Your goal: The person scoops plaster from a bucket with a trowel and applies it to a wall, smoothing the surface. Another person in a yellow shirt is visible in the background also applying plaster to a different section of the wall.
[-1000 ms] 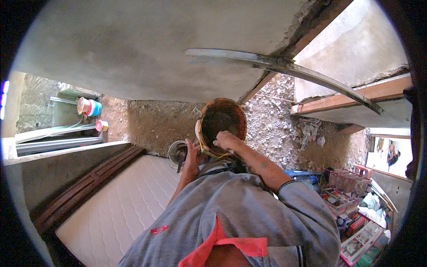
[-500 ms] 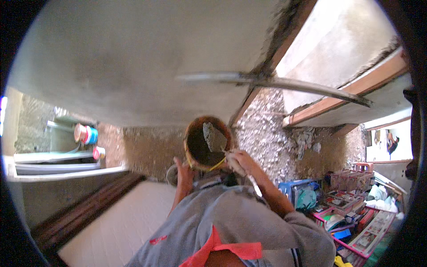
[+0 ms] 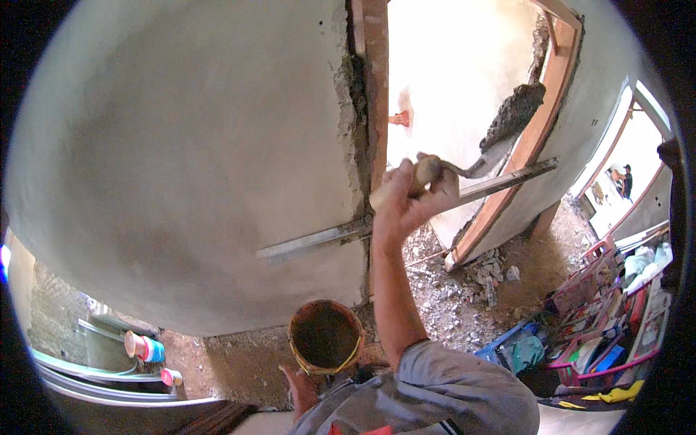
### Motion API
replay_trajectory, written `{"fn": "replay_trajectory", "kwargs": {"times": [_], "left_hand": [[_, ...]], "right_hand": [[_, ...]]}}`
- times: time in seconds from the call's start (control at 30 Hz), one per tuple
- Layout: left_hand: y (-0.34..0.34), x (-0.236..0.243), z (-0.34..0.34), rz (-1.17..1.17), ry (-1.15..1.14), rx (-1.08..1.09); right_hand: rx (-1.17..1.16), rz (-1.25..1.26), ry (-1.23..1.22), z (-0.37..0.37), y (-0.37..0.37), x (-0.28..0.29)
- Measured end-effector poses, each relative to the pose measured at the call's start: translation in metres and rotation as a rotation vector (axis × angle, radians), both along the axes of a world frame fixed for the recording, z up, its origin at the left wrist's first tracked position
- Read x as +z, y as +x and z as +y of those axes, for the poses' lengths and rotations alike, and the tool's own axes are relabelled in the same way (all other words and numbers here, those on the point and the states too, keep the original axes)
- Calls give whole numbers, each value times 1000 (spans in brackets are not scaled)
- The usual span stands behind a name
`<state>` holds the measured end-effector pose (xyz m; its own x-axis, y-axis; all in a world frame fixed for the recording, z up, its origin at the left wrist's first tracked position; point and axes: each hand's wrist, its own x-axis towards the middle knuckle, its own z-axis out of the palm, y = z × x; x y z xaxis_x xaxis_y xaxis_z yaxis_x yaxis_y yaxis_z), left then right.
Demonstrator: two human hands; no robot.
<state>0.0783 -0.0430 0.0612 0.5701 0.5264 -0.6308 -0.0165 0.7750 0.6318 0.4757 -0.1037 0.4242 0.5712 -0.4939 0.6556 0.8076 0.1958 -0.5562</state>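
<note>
My right hand [image 3: 409, 196] is raised in front of the doorway, closed around the rounded handle of a trowel [image 3: 500, 154]. A thick lump of dark grey mortar [image 3: 515, 114] sits on the blade, close to the wooden door frame [image 3: 554, 94]. Low by my body is a round bucket [image 3: 326, 335] with a yellow handle, its inside stained dark. My left hand [image 3: 303, 391] is at the bucket's near left side, seemingly gripping it from beneath; a digit points outward and the other fingers are mostly hidden.
A large plastered wall [image 3: 203, 159] fills the left, its edge ragged along the frame. A long straight bar [image 3: 507, 180] crosses the doorway at an angle. Rubble [image 3: 493, 275] covers the ground there. Crates of odds and ends [image 3: 602, 333] stand at right. Far right, a person [image 3: 625, 181] is visible.
My right hand has lifted the trowel out of the bucket, up and to the right towards the door frame, with mortar on it. My left hand stays at the bucket. The view has tilted upward.
</note>
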Motion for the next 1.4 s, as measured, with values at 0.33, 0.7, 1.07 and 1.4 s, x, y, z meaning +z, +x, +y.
{"fn": "replay_trajectory", "kwargs": {"times": [0.33,0.7,1.07,1.4], "left_hand": [[-10,17,-4,55,-135,134],[-10,-17,6,28,87,-115],[9,25,-2,147,-30,-19],[15,49,-18,202,-54,86]], "right_hand": [[442,141,-61,112,33,-47],[1039,1210,-553,-52,-133,-293],[999,131,-1837,-54,-62,-299],[1000,320,-2069,-21,-184,-396]]}}
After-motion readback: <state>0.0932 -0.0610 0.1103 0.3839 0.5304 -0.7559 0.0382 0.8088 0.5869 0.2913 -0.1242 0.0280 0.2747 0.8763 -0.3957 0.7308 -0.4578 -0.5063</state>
